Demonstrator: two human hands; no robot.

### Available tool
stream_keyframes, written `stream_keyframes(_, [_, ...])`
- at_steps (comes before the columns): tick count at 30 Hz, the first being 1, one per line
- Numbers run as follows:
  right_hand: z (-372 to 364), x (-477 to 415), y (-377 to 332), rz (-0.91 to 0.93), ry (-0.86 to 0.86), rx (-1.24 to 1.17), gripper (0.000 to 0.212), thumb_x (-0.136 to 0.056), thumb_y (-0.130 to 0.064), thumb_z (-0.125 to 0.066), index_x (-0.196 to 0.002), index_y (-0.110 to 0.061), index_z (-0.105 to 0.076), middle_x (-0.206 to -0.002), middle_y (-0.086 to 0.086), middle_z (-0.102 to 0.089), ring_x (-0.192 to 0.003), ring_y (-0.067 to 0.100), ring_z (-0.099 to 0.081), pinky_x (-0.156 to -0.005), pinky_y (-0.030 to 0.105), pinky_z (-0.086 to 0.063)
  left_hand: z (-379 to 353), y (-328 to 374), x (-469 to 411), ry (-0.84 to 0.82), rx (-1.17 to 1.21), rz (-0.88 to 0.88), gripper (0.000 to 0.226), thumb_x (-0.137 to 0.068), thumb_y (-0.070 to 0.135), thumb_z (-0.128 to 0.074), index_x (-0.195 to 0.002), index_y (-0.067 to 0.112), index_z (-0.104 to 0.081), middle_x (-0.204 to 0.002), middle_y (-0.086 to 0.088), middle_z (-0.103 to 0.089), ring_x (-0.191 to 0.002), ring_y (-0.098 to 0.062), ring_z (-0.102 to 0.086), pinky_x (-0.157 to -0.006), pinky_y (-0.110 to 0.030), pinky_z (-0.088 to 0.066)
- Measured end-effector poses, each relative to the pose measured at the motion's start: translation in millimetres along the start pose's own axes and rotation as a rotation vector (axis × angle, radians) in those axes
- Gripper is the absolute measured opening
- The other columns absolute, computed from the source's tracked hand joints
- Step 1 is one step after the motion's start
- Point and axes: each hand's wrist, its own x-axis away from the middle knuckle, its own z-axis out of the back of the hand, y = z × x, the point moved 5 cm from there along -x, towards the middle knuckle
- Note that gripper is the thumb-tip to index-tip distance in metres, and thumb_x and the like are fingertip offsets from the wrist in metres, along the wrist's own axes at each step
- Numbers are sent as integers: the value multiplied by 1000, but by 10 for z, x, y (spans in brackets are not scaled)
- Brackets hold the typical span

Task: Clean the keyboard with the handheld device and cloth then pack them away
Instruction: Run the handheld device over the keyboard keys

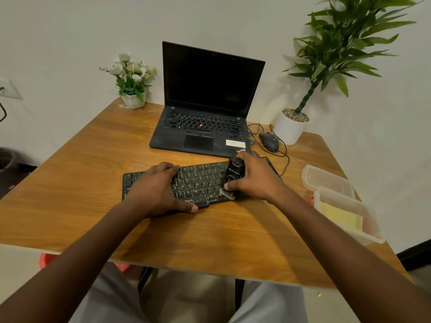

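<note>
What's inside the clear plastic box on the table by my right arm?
A yellow cloth lies inside the clear plastic box. The box's walls are frosted and blurred, so anything beneath or beside the cloth cannot be made out.

1 keyboard (198, 183), 1 handheld device (234, 176), 1 cloth (340, 216), 1 laptop (210, 101), 1 mouse (269, 141), 1 table (93, 171). 2 hands: left hand (161, 190), right hand (254, 178). 2 plants: flower pot (133, 99) far left, tall plant (338, 50) far right. 1 tub (363, 234), 1 lid (326, 180), right.
</note>
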Motion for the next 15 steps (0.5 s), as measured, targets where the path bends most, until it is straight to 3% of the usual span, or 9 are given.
stream_keyframes(3, [169,-80,129,-42,81,66,72,-74,-30,-92,-134,-19,-54,-120,-2,-66,-109,18,-64,-83,30,-51,2,-4,-2,-2,4,0,142,-49,95,-70,-164,24,-24,-163,6,-31,-147,-20,-34,-118,-45,-35])
stream_keyframes(8, [238,-256,122,-39,209,17,61,-77,-25,-91,-125,-18,-54,-117,2,-68,-108,21,-67,-90,42,-59,6,-9,1,-8,16,2,144,-48,97,-69,-164,25,-24,-163,6,-31,-147,-20,-33,-119,-46,-36])
stream_keyframes(15, [-13,-392,-129,4,158,-46,65,-78,-28,-91,-130,-19,-54,-121,1,-69,-109,18,-66,-81,27,-55,0,-19,-4,-2,11,2,145,-47,98,-68,-163,24,-25,-163,6,-32,-146,-20,-34,-119,-46,-36])
